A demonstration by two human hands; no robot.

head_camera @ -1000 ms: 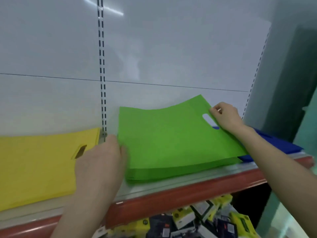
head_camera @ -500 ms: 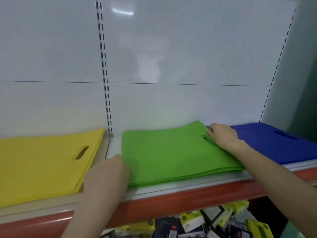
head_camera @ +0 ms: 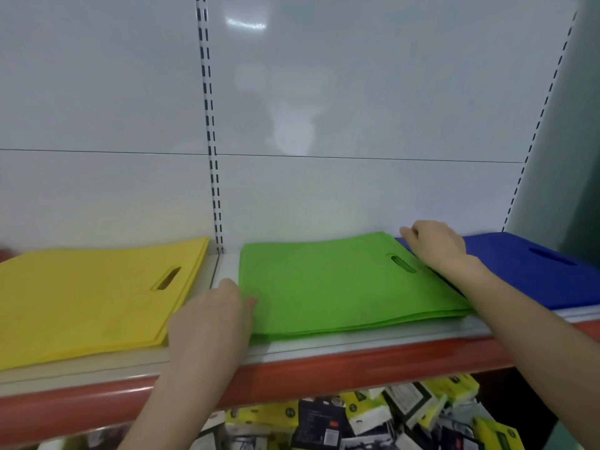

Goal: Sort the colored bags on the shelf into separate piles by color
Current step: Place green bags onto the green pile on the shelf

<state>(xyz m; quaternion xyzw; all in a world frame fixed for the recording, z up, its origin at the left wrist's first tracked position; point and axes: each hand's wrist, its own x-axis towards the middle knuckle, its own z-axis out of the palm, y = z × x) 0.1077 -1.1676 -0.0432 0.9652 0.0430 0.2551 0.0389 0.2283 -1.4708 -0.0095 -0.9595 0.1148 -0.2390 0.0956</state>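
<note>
Three flat piles of bags lie side by side on the shelf [head_camera: 357, 347]: yellow bags [head_camera: 84, 300] at the left, green bags [head_camera: 324, 287] in the middle, blue bags [head_camera: 526, 271] at the right. My left hand [head_camera: 211, 319] rests against the left edge of the green pile, in the gap beside the yellow pile. My right hand [head_camera: 435, 246] lies flat on the far right corner of the green pile, next to its handle slot, where it meets the blue pile. Neither hand grips a bag.
The shelf has a red front lip [head_camera: 324, 375] and a white back panel with a slotted upright [head_camera: 212, 157]. Below the shelf lies a heap of yellow, white and dark packets [head_camera: 373, 420].
The green bag's raised right side came down flat onto the green pile. My right hand shifted to the pile's far corner. The blue pile is now in fuller view.
</note>
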